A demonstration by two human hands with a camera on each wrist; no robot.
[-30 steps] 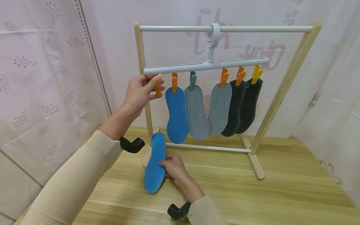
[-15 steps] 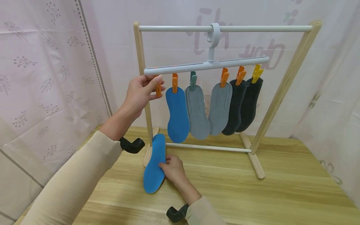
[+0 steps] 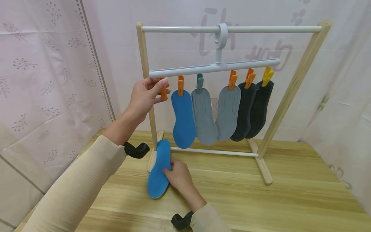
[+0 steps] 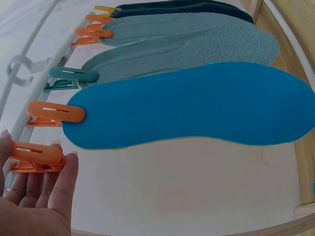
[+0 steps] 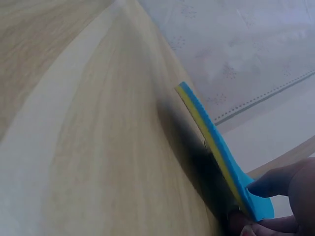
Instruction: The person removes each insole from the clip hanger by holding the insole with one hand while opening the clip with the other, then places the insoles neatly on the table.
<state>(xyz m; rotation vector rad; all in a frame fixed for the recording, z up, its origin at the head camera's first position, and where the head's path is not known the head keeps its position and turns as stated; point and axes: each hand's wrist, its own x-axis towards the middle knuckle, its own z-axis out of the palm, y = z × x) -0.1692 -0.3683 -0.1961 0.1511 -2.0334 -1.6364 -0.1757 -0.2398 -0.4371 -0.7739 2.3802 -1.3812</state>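
Note:
My left hand point(image 3: 146, 93) pinches an orange clothespin point(image 4: 37, 155) at the left end of the white hanger bar point(image 3: 214, 67). Low over the table, my right hand point(image 3: 179, 175) grips a loose blue insole point(image 3: 159, 169) by its edge, thumb on the blue face; the right wrist view shows its yellow underside. Beside the left hand a second blue insole point(image 3: 184, 119) hangs from an orange clothespin point(image 3: 181, 86). Two grey insoles point(image 3: 204, 119) and two black insoles point(image 3: 258, 109) hang farther right, held by green, orange and yellow clothespins.
A wooden rack point(image 3: 282, 96) with a white top rod point(image 3: 269, 30) carries the hanger by its hook point(image 3: 222, 35). Its feet point(image 3: 262, 167) stand on the wood-grain table point(image 3: 232, 196). Patterned curtains point(image 3: 52, 64) surround the table behind and at the sides.
My right hand and the loose blue insole have shifted very slightly left and down. The hanging insoles sway a little. My left hand keeps its place on the clothespin.

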